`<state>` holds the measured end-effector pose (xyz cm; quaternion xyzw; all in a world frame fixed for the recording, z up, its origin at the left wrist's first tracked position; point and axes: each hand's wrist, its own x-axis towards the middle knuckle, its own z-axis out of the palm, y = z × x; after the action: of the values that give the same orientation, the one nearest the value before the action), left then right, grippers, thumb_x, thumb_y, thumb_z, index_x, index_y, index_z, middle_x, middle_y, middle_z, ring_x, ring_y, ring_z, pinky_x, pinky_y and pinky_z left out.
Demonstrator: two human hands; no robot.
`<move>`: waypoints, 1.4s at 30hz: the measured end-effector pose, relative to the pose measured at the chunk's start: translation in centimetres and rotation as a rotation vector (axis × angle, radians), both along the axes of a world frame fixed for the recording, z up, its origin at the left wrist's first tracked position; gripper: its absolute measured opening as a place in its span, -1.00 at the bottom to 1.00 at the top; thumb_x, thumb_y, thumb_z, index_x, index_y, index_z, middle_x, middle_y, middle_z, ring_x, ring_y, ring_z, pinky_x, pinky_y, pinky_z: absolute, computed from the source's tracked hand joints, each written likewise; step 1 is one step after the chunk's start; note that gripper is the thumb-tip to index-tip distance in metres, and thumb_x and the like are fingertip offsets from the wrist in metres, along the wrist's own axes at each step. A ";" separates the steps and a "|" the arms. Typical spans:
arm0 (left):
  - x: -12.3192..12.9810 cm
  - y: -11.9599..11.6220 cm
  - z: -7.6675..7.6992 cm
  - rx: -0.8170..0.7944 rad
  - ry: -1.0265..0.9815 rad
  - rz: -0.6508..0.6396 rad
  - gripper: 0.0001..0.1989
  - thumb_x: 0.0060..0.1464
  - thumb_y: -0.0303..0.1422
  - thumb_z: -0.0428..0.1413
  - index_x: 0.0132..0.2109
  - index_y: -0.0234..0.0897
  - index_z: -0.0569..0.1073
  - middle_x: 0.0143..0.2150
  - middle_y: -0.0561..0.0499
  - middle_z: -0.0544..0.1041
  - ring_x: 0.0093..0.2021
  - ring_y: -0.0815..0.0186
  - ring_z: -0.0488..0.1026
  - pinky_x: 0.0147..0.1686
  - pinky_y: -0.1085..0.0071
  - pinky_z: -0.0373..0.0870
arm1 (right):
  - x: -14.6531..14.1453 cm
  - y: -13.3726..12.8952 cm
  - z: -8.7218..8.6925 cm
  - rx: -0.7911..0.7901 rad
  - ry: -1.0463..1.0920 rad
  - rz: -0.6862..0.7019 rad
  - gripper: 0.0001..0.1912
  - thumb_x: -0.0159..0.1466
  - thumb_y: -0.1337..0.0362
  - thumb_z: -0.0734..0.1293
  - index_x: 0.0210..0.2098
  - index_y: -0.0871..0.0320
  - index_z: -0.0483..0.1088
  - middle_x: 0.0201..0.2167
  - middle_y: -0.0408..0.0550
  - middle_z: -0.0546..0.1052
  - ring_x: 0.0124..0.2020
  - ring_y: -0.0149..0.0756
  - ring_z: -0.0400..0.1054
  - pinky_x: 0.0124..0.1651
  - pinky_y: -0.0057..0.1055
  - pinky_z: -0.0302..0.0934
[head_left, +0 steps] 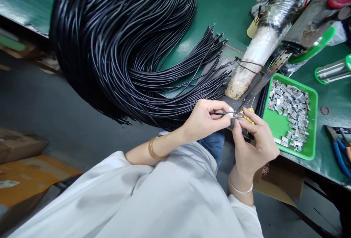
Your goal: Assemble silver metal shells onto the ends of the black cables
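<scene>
- In the head view, the left hand [210,119] has its thumb and fingers closed in a pinch on a black cable [218,113], just behind the cable's end.
- The right hand [253,139] pinches a small metal piece [238,114] between thumb and fingertips, at that cable end; whether the two are joined cannot be told.
- Both hands meet over the near edge of the green bench [227,7], left of the tray.
- A large bundle of black cables [109,48] curves over the bench's left part and overhangs its near edge, many cable ends pointing right.
- The green tray [278,126] sits by the near edge, right of the hands, with loose metal connectors [290,110] mostly towards its far and right sides.
- A plastic-wrapped tube [255,51] and a slotted metal barrel [278,62] slant down towards the hands from the bench's far side.
- Right of the tray lie a red band [325,110] and, nearer the near edge, blue-handled pliers [338,152].
</scene>
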<state>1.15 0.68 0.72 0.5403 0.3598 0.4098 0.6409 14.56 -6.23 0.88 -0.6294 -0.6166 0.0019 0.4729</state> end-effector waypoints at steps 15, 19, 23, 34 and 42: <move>-0.4 0.1 -0.4 -0.049 0.015 -0.091 -0.85 0.06 -0.39 0.19 -0.41 -0.41 0.50 -0.57 0.15 0.17 -0.53 0.52 0.05 -0.53 0.52 0.02 | 0.3 -0.3 -0.8 0.065 -0.002 -0.016 -0.87 0.24 0.42 0.46 -0.25 0.10 0.49 -0.15 -0.07 0.69 -0.14 -0.24 0.63 -0.10 -0.33 0.53; -0.5 0.2 -0.4 -0.045 0.031 -0.094 -0.83 0.04 -0.38 0.20 -0.43 -0.41 0.54 -0.52 0.06 0.37 -0.49 0.48 0.21 -0.49 0.53 0.17 | 0.2 -0.3 -0.5 0.058 -0.051 -0.029 -0.88 0.24 0.43 0.46 -0.26 0.10 0.50 -0.16 -0.07 0.69 -0.13 -0.22 0.63 -0.06 -0.29 0.54; -0.3 0.1 -0.7 -0.050 0.037 -0.071 -0.89 0.01 -0.46 0.18 -0.38 -0.42 0.58 -0.49 0.05 0.45 -0.49 0.49 0.28 -0.49 0.57 0.21 | 0.1 -0.1 -0.5 0.080 -0.081 -0.010 -0.86 0.24 0.45 0.46 -0.26 0.10 0.50 -0.14 -0.09 0.69 -0.11 -0.24 0.63 -0.03 -0.30 0.53; -0.1 0.1 -0.2 0.032 0.070 -0.006 -0.87 0.03 -0.43 0.18 -0.30 -0.39 0.63 -0.33 -0.02 0.61 -0.34 0.41 0.49 -0.34 0.59 0.43 | 0.2 0.2 -0.2 0.075 -0.093 0.020 -0.79 0.19 0.50 0.48 -0.24 0.11 0.51 -0.07 -0.02 0.67 -0.06 -0.27 0.61 -0.01 -0.36 0.52; -0.3 0.2 -0.8 -0.078 0.035 -0.083 -0.94 -0.03 -0.47 0.18 -0.42 -0.39 0.52 -0.54 0.12 0.33 -0.53 0.53 0.16 -0.53 0.57 0.10 | 0.7 -0.6 -0.8 0.081 -0.149 0.063 -0.77 0.20 0.50 0.47 -0.22 0.12 0.45 -0.08 -0.04 0.68 -0.07 -0.27 0.62 -0.03 -0.40 0.51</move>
<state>0.89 0.88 -0.04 0.5364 0.3642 0.3590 0.6714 15.22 -6.78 0.04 -0.5886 -0.6691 -0.0552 0.4504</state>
